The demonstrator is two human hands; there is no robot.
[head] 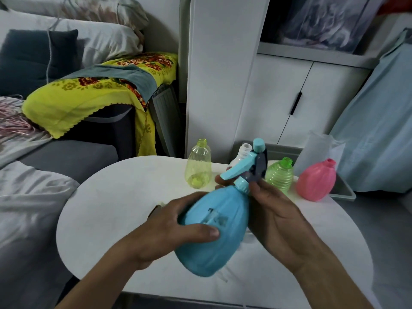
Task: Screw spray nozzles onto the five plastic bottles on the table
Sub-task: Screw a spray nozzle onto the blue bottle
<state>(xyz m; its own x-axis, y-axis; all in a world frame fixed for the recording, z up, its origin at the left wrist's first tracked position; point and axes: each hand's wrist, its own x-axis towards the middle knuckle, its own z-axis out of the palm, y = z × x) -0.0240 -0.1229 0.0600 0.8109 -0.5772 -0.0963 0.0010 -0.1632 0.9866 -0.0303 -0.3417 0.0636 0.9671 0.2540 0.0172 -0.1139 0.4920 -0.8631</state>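
I hold a blue plastic bottle (214, 233) tilted above the white round table (107, 210). My left hand (178, 228) wraps its body. My right hand (274, 210) grips the neck, fingers around the collar of the blue and grey spray nozzle (249, 166) that sits on the bottle's mouth. Behind stand uncapped bottles: a clear yellow one (199, 166), a clear white one (242, 153) partly hidden by the nozzle, a ribbed green one (279, 175) and a pink one (316, 181).
A grey tray (343, 190) lies at the table's back right, with a translucent bag (316, 148) standing in it. White cabinets (289, 92) rise behind. A grey sofa (44, 166) with cushions and a yellow floral cloth (89, 94) is at the left.
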